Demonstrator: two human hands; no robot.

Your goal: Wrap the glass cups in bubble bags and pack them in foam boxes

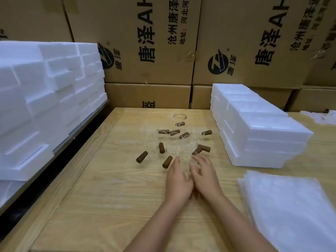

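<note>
Behind the worktop's [112,188] far edge stands a wall of printed cardboard cartons [151,42]. Along its left edge rises the big stack of foam boxes [45,99]. A lower stack [258,128] sits toward the far right corner, and a pile of bubble bags [291,206] lies at the near right. Mid-worktop the glass cups [172,142] cluster, their clear bodies hard to trace and their brown handles [203,148] pointing every way. The nearest cup [186,168] sits just ahead of both hands, between their fingertips; I cannot tell how its long axis runs. The left hand [177,179] keeps its fingers straight beside it. The right hand [204,173] has its fingers spread and loosely bent, clamped on nothing. Both are about equally near, so a short forward reach should take it.
</note>
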